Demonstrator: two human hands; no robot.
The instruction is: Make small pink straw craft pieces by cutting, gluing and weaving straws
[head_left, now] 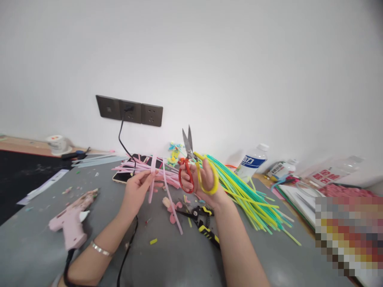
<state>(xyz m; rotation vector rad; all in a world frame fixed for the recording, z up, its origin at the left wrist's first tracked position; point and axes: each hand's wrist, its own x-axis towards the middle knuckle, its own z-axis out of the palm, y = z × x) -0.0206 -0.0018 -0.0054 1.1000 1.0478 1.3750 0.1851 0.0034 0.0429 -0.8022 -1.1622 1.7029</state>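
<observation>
My left hand (pixel 139 189) pinches a pale pink pipe cleaner (pixel 153 175) that stands upright between thumb and fingers. A second pink pipe cleaner (pixel 171 203) hangs to its right; whether it is held I cannot tell. My right hand (pixel 206 181) has its fingers through scissors (pixel 188 153) with one red and one yellow handle, blades pointing up and slightly apart. Behind both hands lie more pink pipe cleaners (pixel 139 166). Below them are a pink curled pipe-cleaner shape (pixel 172 209) and black-and-yellow pliers (pixel 206 229).
A pink glue gun (pixel 72 221) lies at left, its cord near my left arm. Green and yellow pipe cleaners (pixel 248 191) spread at right. Behind stand a bottle (pixel 253 161) and a wall socket panel (pixel 130 111) with a plugged-in black cable. A phone (pixel 121 176) lies beneath the pink stems.
</observation>
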